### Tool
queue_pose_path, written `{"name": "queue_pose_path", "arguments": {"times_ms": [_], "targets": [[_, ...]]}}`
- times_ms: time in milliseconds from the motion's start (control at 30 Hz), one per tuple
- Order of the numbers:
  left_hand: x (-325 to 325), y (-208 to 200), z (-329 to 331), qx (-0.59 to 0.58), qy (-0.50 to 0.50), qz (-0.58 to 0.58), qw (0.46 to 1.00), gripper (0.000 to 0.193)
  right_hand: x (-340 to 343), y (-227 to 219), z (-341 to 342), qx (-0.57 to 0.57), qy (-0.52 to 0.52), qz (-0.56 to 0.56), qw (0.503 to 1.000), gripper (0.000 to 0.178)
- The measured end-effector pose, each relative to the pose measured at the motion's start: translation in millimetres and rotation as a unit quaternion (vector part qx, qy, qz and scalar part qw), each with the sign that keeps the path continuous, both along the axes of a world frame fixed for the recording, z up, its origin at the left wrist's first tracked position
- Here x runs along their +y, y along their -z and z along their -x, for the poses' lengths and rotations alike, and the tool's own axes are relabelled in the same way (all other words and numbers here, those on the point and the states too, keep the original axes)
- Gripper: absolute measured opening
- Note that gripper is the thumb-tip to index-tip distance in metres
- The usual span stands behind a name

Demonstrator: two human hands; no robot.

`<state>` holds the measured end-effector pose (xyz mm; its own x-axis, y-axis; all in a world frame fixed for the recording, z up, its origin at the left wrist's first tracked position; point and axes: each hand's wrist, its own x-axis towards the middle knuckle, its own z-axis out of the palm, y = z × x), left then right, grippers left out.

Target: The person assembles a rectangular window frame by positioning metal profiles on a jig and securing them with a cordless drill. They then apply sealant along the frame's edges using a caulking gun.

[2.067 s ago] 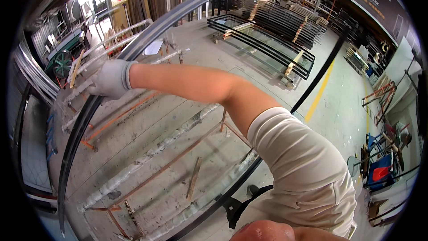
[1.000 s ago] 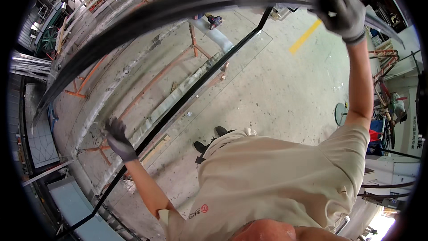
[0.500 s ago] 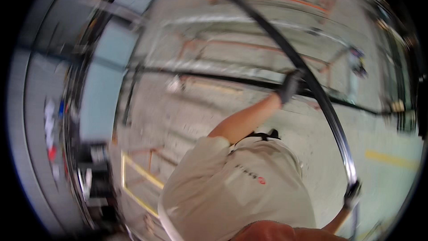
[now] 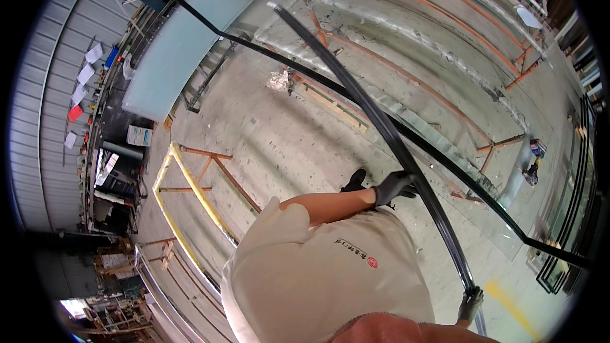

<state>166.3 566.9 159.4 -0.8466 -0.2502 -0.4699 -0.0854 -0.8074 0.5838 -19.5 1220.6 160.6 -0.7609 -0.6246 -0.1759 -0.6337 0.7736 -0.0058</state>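
The near shirt point(image 4: 330, 298) bears a short slanting line of small dark lettering point(image 4: 351, 249), with a round red emblem point(image 4: 372, 262) just beside its right end. On the left wall hang several white sheets point(image 4: 86, 74) and a red sheet point(image 4: 75, 112), any print too small to read. A white box point(image 4: 138, 135), also left, shows faint, illegible marking.

A long, slender black bar point(image 4: 405, 155), marked with lengthwise lines and glossy toward its near end, is held slantwise above the workshop floor point(image 4: 267, 130); its far tip shows pale.
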Motion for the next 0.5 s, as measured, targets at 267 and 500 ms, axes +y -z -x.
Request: {"name": "queue_pose_path", "arguments": {"times_ms": [267,500], "targets": [[-143.1,70.5,-83.8,-0.125,-0.267,0.073,0.953,0.039,-281.2,-15.9,31.1,-0.093,-0.119,0.066,0.986,0.059],[-304.0,139.2,-154.8,-0.174,-0.427,0.059,0.885,0.036,-496.9,21.6,-14.7,-0.155,-0.166,0.031,0.973,0.052]]}}
